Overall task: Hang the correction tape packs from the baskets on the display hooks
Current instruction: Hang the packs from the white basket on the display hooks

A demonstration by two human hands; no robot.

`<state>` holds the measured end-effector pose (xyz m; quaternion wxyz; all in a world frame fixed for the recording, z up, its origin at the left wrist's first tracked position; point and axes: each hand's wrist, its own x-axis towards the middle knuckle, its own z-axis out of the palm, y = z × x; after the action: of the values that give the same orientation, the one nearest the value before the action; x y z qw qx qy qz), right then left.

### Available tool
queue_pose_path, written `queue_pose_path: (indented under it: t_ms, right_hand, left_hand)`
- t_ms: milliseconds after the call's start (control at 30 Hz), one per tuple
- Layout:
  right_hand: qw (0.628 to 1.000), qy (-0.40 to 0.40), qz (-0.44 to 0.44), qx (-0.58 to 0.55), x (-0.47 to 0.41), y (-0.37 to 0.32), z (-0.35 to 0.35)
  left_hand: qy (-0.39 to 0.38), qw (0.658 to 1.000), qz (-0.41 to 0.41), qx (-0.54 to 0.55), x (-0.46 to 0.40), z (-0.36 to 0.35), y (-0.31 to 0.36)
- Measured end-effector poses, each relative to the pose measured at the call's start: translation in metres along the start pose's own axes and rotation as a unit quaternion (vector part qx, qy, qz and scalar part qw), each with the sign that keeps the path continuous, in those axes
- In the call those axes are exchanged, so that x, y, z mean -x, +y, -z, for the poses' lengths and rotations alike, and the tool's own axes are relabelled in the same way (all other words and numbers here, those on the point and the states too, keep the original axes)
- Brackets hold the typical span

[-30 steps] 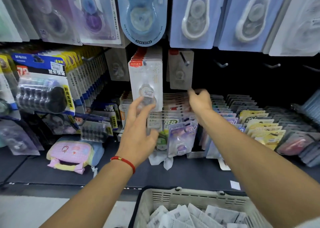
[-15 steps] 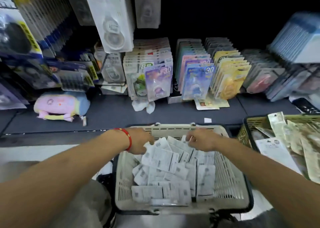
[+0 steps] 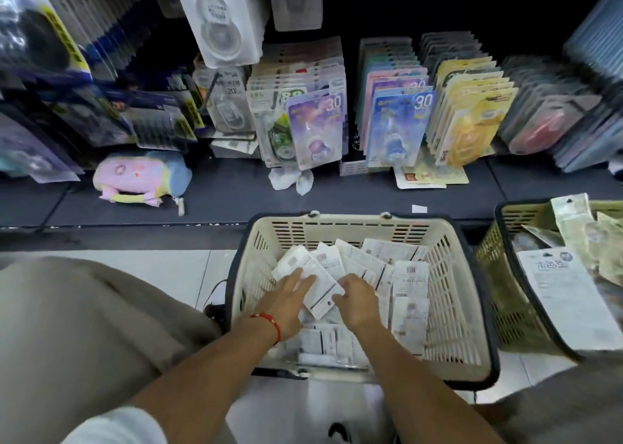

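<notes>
A correction tape pack is being picked from the cream basket at lower centre, touched by the flat left hand and pinched by the right hand. Next, lifting to the hooks is called for.

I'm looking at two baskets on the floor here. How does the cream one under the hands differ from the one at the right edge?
1. The cream basket shows whole; the olive-green basket is cut off by the frame.
2. The cream basket holds small white packs lying back-side up; the olive-green basket holds longer, greenish packs.
3. The left hand and right hand are in the cream basket; none is in the olive-green basket.

Both have slotted walls and dark rims.
</notes>
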<state>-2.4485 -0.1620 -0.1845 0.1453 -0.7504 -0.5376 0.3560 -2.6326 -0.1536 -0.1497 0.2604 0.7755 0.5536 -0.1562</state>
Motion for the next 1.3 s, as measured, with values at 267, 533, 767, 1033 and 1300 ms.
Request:
queue_pose_path:
  t_ms: [267, 533, 767, 1033, 1300]
  right_hand:
    - [0.877, -0.128, -0.077, -0.456, -0.002, -0.023, 0.055]
    - [0.981, -0.187, 0.054, 0.018, 0.016, 0.01, 0.02]
    - [0.947, -0.186, 0.115, 0.235, 0.023, 0.003, -0.013]
    - [0.926, -0.144, -0.037, -0.348, 0.002, -0.014, 0.055]
    - [0.832, -0.137, -0.126, -0.522, 0.013, -0.018, 0.057]
  left_hand:
    - [0.13, 0.991, -0.038, 0.012, -0.002, 0.004, 0.0]
    - [0.183, 0.901, 0.107, 0.378, 0.006, 0.006, 0.0]
    - [0.169, 0.832, 0.143, 0.509, 0.017, -0.002, -0.008]
    - [0.176, 0.911, 0.008, 0.373, 0.035, 0.011, 0.009]
    - [0.064, 0.873, -0.031, 0.483, 0.031, 0.01, 0.012]
